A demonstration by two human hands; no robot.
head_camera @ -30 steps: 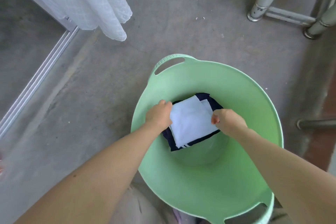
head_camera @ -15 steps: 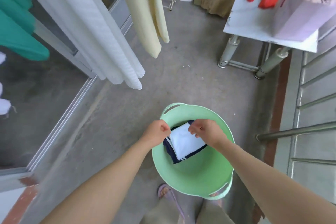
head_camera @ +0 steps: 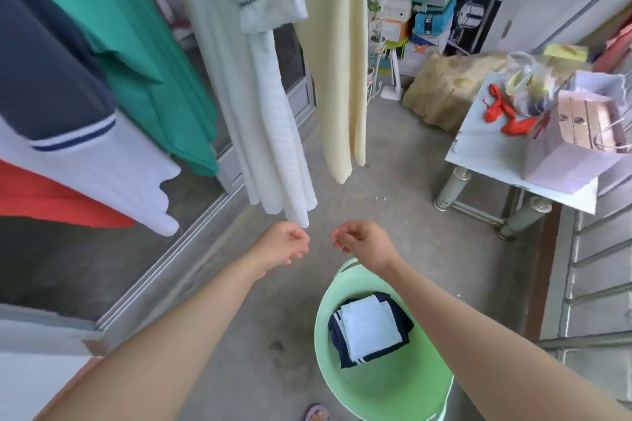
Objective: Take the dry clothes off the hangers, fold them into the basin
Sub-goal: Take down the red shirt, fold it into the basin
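Note:
A pale green basin (head_camera: pixel 393 393) stands on the concrete floor at the lower right. Inside it lies a folded white and navy garment (head_camera: pixel 369 328). My left hand (head_camera: pixel 284 243) and my right hand (head_camera: pixel 362 243) are raised above the basin, both empty with fingers loosely curled, a short gap between them. Just above my left hand hangs the hem of a white textured dress (head_camera: pixel 270 120). A cream garment (head_camera: pixel 338 61) hangs to its right. On the left hang a green garment (head_camera: pixel 143 55) and a navy, white and red one (head_camera: pixel 68 147).
A white table (head_camera: pixel 506 161) with metal legs holds bags and a red item at the right. Boxes, plant pots and a tan sack are stacked at the back. A sliding door track runs along the left. Railings line the right edge. A sandalled foot (head_camera: pixel 318 415) shows at the bottom.
My hands let go of the folded garment in the basin and rose out of it. The view lifted from the basin to the hanging clothes.

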